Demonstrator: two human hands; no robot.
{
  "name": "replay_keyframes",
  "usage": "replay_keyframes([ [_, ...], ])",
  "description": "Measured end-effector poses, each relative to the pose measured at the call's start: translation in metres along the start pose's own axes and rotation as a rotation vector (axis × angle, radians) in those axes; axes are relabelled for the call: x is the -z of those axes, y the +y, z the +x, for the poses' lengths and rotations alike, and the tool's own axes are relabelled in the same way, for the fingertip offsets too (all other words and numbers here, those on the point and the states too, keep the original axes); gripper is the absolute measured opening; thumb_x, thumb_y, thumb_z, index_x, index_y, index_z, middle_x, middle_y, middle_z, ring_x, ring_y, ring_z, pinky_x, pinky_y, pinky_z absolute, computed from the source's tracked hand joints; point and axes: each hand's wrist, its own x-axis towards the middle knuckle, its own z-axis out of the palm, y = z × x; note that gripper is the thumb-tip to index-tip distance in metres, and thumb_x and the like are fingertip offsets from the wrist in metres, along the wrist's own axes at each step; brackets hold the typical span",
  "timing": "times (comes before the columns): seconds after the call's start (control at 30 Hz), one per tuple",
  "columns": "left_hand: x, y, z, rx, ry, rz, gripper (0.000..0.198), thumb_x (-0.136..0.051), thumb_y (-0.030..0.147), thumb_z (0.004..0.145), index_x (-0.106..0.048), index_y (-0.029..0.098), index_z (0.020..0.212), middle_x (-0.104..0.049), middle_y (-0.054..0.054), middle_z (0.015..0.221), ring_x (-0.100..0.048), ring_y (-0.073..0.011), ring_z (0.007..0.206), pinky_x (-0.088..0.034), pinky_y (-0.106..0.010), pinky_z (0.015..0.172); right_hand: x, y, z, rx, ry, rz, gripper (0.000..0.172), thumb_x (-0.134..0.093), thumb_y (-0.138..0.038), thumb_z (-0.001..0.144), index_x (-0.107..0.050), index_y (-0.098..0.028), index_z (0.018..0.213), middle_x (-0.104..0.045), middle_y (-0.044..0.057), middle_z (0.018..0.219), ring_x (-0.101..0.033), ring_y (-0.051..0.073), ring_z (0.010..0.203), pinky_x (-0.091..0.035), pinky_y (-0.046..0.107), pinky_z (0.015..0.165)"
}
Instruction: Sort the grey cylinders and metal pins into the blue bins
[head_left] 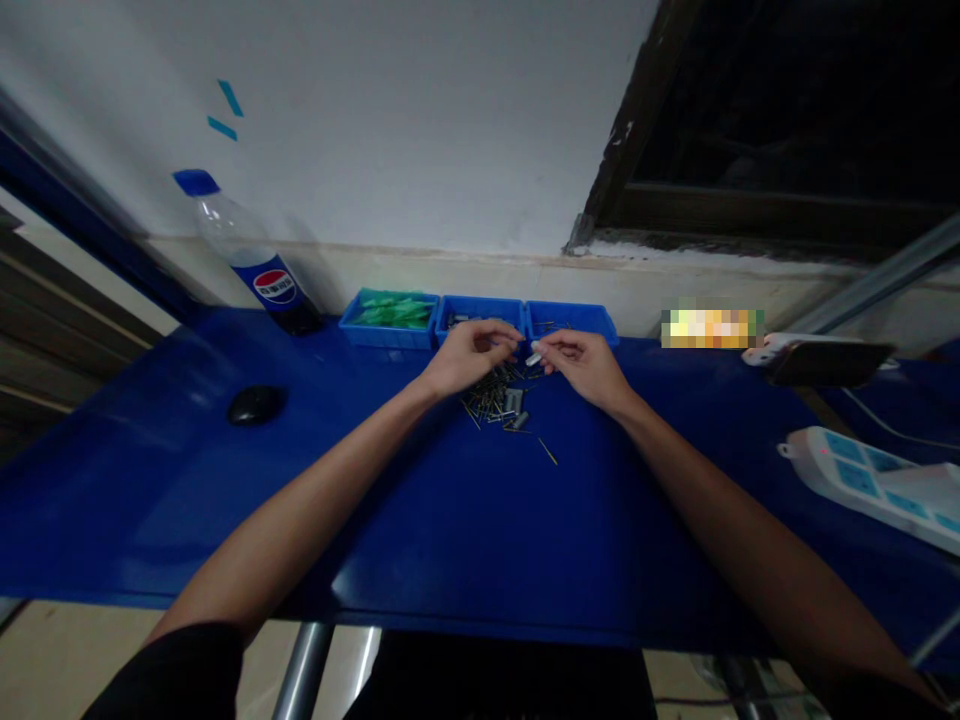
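Note:
Both my hands meet above a small heap of screws and grey sleeves on the blue table. My left hand has its fingers pinched together on something too small to make out. My right hand pinches a small white plug at its fingertips, pointed toward the left hand. A single loose screw lies a little nearer to me than the heap.
Three blue bins stand at the table's back edge: the left bin holds green plugs, beside it the middle bin and the right bin. A cola bottle, a black mouse, a power strip and a phone also lie here.

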Motion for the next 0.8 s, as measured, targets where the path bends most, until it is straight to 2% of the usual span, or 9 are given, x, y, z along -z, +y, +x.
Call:
replay_keyframes([
  [0.13,-0.005,0.005,-0.002,0.008,-0.065,-0.035,0.02,-0.068,0.023,0.091,-0.074,0.014,0.108,-0.078,-0.007,0.09,-0.074,-0.0159,0.079,-0.06,-0.03,0.076,-0.002,0.0,0.001,-0.035,0.041,0.099,0.028,-0.083,-0.049,0.081,-0.075,-0.023,0.088,-0.075,0.003,0.075,-0.07,0.018,0.065,-0.058,0.037,0.066],
  [0.4,-0.003,0.009,-0.003,0.046,-0.021,-0.09,0.016,-0.073,0.023,0.088,-0.076,0.013,0.1,-0.079,-0.008,0.087,-0.075,-0.0166,0.079,-0.061,-0.032,0.08,-0.009,-0.005,-0.002,-0.053,0.009,0.149,0.027,-0.084,-0.044,0.079,-0.071,-0.024,0.092,-0.077,0.004,0.085,-0.076,0.022,0.08,-0.062,0.042,0.081],
  [0.47,-0.003,0.007,-0.002,0.05,0.02,-0.125,0.014,-0.075,0.022,0.086,-0.078,0.013,0.096,-0.08,-0.009,0.09,-0.076,-0.0172,0.081,-0.062,-0.034,0.083,-0.008,-0.004,-0.002,-0.063,0.009,0.12,0.027,-0.083,-0.043,0.08,-0.069,-0.024,0.094,-0.078,0.005,0.086,-0.076,0.022,0.081,-0.062,0.043,0.082],
  [0.53,-0.003,0.003,-0.001,0.062,0.118,-0.158,0.012,-0.077,0.022,0.084,-0.079,0.013,0.092,-0.081,-0.01,0.096,-0.076,-0.018,0.084,-0.062,-0.037,0.087,-0.006,-0.005,-0.003,-0.06,0.002,0.045,0.025,-0.081,-0.039,0.082,-0.069,-0.023,0.097,-0.078,0.005,0.086,-0.076,0.022,0.08,-0.061,0.042,0.081],
  [0.6,-0.001,-0.001,0.001,0.08,0.232,-0.158,0.012,-0.078,0.021,0.083,-0.08,0.014,0.092,-0.081,-0.01,0.099,-0.076,-0.0191,0.087,-0.061,-0.04,0.093,-0.002,-0.007,-0.005,-0.008,-0.075,-0.117,0.018,-0.078,-0.035,0.085,-0.072,-0.024,0.098,-0.078,0.005,0.086,-0.074,0.022,0.079,-0.06,0.041,0.078],
  [0.67,0.002,-0.006,0.003,0.09,0.315,-0.122,0.018,-0.08,0.021,0.081,-0.081,0.014,0.097,-0.081,-0.01,0.101,-0.076,-0.0206,0.091,-0.06,-0.042,0.097,0.002,-0.01,-0.007,0.099,-0.237,-0.301,0.013,-0.074,-0.029,0.086,-0.075,-0.024,0.098,-0.079,0.005,0.093,-0.073,0.022,0.083,-0.058,0.041,0.079],
  [0.73,0.005,-0.01,0.004,0.095,0.359,-0.092,0.026,-0.083,0.022,0.08,-0.082,0.013,0.105,-0.082,-0.011,0.104,-0.075,-0.0221,0.095,-0.058,-0.043,0.099,0.005,-0.014,-0.009,0.219,-0.406,-0.414,0.015,-0.07,-0.022,0.087,-0.078,-0.024,0.101,-0.079,0.006,0.105,-0.072,0.023,0.094,-0.056,0.042,0.088],
  [0.8,0.007,-0.013,0.004,0.095,0.387,-0.087,0.031,-0.083,0.023,0.08,-0.081,0.012,0.109,-0.081,-0.013,0.108,-0.075,-0.0229,0.097,-0.057,-0.043,0.1,0.005,-0.017,-0.01,0.307,-0.512,-0.46,0.02,-0.068,-0.018,0.088,-0.08,-0.024,0.103,-0.078,0.007,0.112,-0.071,0.024,0.105,-0.053,0.043,0.097],
])
